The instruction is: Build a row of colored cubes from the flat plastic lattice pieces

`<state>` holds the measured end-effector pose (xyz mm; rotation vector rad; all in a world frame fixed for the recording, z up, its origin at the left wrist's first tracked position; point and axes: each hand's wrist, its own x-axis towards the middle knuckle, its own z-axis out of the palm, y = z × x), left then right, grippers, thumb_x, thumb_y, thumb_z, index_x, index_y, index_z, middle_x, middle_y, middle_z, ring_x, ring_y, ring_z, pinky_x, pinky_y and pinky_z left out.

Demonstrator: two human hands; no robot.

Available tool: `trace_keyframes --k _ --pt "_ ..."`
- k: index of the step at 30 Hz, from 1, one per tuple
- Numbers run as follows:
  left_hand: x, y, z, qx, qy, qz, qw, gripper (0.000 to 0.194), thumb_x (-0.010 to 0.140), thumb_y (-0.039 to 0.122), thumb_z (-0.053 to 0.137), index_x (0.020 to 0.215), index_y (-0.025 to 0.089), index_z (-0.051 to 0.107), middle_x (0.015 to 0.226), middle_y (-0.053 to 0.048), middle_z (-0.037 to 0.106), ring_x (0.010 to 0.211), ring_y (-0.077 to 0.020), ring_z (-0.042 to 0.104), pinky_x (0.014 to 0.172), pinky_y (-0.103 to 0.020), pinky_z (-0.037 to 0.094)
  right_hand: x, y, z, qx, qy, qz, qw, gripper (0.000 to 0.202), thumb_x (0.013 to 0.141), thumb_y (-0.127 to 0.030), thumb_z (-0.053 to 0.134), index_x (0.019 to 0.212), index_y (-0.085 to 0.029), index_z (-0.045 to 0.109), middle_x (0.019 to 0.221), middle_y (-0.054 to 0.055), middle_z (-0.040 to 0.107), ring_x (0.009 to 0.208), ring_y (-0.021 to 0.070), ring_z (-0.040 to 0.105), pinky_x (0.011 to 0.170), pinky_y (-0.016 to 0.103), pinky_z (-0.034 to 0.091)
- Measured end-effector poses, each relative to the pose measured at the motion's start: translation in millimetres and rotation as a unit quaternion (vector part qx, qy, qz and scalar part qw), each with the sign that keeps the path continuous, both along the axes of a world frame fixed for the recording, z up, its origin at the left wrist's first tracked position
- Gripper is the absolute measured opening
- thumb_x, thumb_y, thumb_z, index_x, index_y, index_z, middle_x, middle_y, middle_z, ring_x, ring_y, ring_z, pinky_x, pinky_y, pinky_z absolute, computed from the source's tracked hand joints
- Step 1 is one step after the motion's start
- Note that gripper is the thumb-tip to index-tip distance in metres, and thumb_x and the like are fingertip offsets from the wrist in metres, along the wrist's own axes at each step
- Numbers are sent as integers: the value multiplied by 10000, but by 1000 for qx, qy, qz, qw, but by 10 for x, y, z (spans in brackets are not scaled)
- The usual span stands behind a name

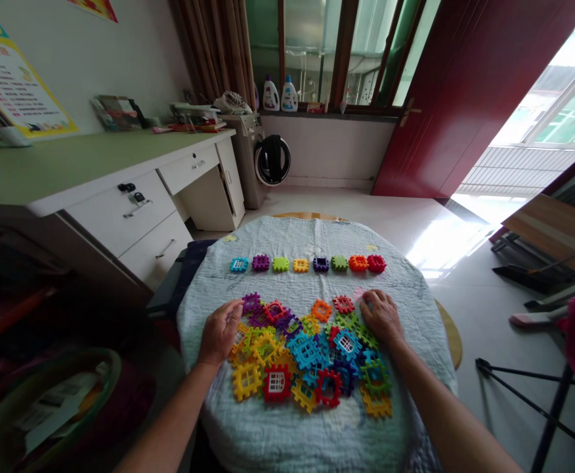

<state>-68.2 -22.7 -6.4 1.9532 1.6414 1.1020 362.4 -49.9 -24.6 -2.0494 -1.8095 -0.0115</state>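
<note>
A loose pile of square notched plastic building blocks point(306, 351) lies on the cloth between my hands, in yellow, blue, red, green, purple and orange. My left hand point(222, 332) rests at the pile's left edge, cupped, its fingertips by a purple block point(251, 302); nothing shows in it. On the right, my right hand point(380, 314) lies palm down with bent fingers, beside green blocks point(350, 322) and a red block point(343, 304). Farther back, several assembled blocks stand in a row, from a light blue one point(239, 264) to a red one point(377, 263).
A pale blue cloth point(287, 236) covers the round table. Beyond are a desk with drawers point(115, 220) at left, a washing machine point(251, 157) with its door ajar, and a red door point(445, 98). A black tripod leg point(524, 378) stands at right.
</note>
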Motion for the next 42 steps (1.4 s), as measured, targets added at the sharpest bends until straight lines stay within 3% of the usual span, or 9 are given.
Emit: trace_keyframes --k 19,27,42 --pt "23 -47 41 -11 -35 18 999 498 930 558 350 935 185 680 968 -101 733 899 -241 684 811 -345 546 33 7 -14 -20 -4 3 1000 276 932 -364 431 1070 -219 621 1196 89 610 1084 257 514 933 407 376" --pt "13 -25 8 -8 -11 15 1000 411 915 527 390 874 214 653 935 -80 724 926 -233 658 888 -345 498 34 10 -20 -15 -8 3 1000 261 928 -360 436 1055 -233 626 1177 82 614 1071 243 517 932 393 379" --pt "7 -21 -8 1 10 14 1000 374 904 511 416 860 220 648 901 -68 719 886 -221 651 858 -328 497 48 24 -50 -14 -6 4 1000 237 910 -318 457 1060 -236 621 1174 74 611 1067 239 514 946 395 368"
